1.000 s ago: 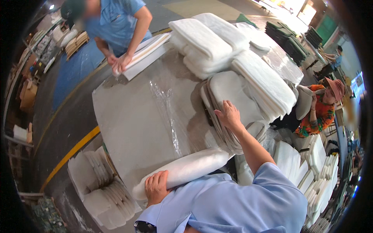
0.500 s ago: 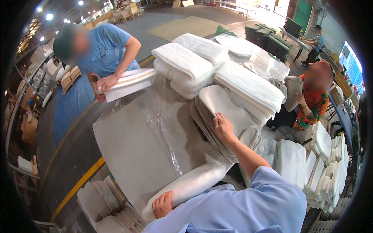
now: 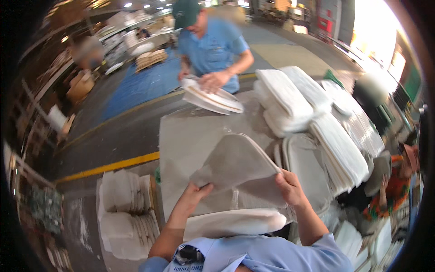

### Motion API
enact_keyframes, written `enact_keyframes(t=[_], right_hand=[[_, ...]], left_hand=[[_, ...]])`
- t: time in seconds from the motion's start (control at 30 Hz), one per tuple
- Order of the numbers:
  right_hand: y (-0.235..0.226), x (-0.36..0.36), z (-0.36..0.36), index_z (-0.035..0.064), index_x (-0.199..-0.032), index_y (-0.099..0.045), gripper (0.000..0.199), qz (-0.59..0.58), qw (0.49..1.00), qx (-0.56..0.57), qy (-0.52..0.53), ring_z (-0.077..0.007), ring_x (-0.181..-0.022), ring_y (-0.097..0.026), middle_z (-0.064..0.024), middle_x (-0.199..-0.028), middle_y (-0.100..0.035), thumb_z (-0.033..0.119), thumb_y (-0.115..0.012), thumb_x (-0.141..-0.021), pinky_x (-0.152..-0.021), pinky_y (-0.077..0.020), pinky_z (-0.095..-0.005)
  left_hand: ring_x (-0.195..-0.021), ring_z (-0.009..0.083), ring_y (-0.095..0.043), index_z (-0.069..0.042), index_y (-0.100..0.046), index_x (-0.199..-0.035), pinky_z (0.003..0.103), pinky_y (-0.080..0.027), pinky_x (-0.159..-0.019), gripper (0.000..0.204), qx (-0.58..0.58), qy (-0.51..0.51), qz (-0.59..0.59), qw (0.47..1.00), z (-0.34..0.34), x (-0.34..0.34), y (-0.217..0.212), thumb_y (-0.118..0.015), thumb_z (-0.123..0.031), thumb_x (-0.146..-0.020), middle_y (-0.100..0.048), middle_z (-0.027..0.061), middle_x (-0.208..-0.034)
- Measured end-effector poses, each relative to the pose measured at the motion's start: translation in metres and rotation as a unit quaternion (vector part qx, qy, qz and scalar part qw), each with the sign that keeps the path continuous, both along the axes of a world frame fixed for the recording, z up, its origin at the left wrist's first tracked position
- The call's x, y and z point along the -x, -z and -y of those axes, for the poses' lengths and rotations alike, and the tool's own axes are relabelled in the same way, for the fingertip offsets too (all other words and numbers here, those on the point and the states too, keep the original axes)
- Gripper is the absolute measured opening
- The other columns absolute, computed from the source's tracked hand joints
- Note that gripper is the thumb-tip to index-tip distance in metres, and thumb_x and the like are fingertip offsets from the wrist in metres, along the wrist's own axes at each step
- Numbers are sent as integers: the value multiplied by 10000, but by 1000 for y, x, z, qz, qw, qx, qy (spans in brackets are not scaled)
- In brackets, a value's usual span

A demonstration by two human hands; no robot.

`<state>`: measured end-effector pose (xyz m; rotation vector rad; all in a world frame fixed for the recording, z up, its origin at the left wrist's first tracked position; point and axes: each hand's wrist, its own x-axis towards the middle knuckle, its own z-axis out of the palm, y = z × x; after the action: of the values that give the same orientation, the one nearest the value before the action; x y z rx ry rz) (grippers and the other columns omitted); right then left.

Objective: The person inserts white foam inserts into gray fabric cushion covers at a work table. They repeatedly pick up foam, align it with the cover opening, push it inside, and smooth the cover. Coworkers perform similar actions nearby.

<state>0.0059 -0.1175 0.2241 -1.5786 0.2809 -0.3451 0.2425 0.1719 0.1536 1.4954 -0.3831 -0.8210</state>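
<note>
The left hand (image 3: 195, 195) and right hand (image 3: 291, 187) grip a grey fabric cover (image 3: 240, 163); dark lettering (image 3: 188, 268) marks the light-blue shirt (image 3: 267, 253).

Head-worn fisheye, left one of a pair, aimed down and forward over the wearer's light-blue collared shirt (image 3: 290, 254) at the bottom edge. Thin grey round-cornered pad (image 3: 242, 156) mid-frame is pretty close, flat grey desk (image 3: 181, 145) reaches out past it, and the bright white opening (image 3: 374, 27) upper right is way off.
</note>
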Motion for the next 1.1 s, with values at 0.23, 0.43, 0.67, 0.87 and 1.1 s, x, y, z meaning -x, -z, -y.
enact_keyframes(t=[0.23,0.43,0.67,0.87,1.1], right_hand=[[18,16,21,-58,-1378,-632,713,53,978,-193,-65,-141,-999,-671,-68,-1164,-722,520,-752,-978,-883,-529,-295],[24,7,31,-47,-1311,-684,589,84,963,-252,-39,-170,-1025,-714,-100,-1164,-759,395,-813,-944,-905,-564,-334],[36,-13,37,-21,-1183,-754,237,101,981,-160,-43,-152,-987,-713,-59,-1076,-784,74,-778,-968,-937,-554,-331],[12,-27,15,-2,-1382,-655,527,127,984,-127,10,-183,-1219,-635,-94,-1341,-693,169,-843,-921,-1020,-516,-358],[-103,-42,-2,21,-1452,-597,751,204,855,474,50,-376,-1269,-615,-186,-1380,-647,355,-878,-840,-1144,-422,-516]], left_hand=[[-1154,133,-654,-33,-691,-1353,357,-506,-1036,327,115,-32,89,989,12,9,-63,-688,-138,-1043,-737,42,-1242],[-1094,97,-655,-13,-705,-1333,281,-501,-996,285,181,28,198,963,4,28,-115,-650,-122,-1076,-744,23,-1188],[-1258,218,-656,1,-679,-1348,410,-466,-1117,379,283,12,-11,959,2,14,-102,-660,-258,-1071,-742,95,-1293],[-1131,98,-637,-1,-687,-1366,282,-488,-995,390,201,-14,34,979,11,25,-97,-578,-282,-1118,-735,31,-1229],[-1053,103,-622,15,-667,-1393,261,-486,-952,433,88,89,82,989,39,49,-129,-545,-306,-1130,-716,28,-1175]])
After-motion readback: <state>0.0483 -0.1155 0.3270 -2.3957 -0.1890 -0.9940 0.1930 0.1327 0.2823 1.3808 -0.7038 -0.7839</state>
